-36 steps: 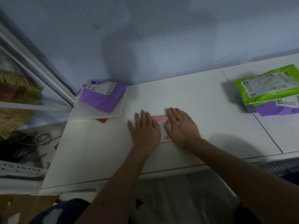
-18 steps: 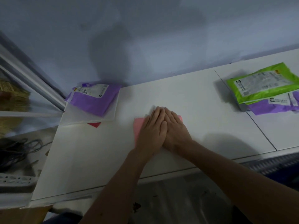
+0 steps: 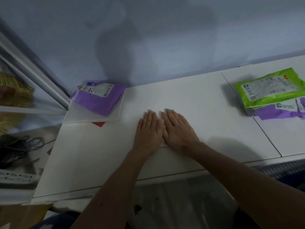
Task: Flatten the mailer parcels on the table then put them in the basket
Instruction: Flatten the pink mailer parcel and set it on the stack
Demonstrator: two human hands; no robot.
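Observation:
A pink mailer parcel (image 3: 163, 145) lies flat on the white table (image 3: 99, 154), almost wholly hidden under my hands; only a thin pink strip shows between my wrists. My left hand (image 3: 149, 129) and my right hand (image 3: 177, 129) press on it side by side, fingers straight and flat. A purple mailer (image 3: 99, 98) with a white label lies on a white tray-like basket (image 3: 92, 117) at the back left. A green mailer (image 3: 270, 87) lies on top of another purple mailer (image 3: 280, 111) at the right.
A red corner (image 3: 99, 124) sticks out from under the white tray. A wall runs along the table's back. Left of the table are a glass-and-metal frame (image 3: 33, 75), dark cables (image 3: 18, 146) and a power strip (image 3: 14, 176). A seam (image 3: 257, 123) divides the tabletop.
My hands were apart on the pink mailer with its label showing, then slid together. Now they lie side by side and cover nearly all of it.

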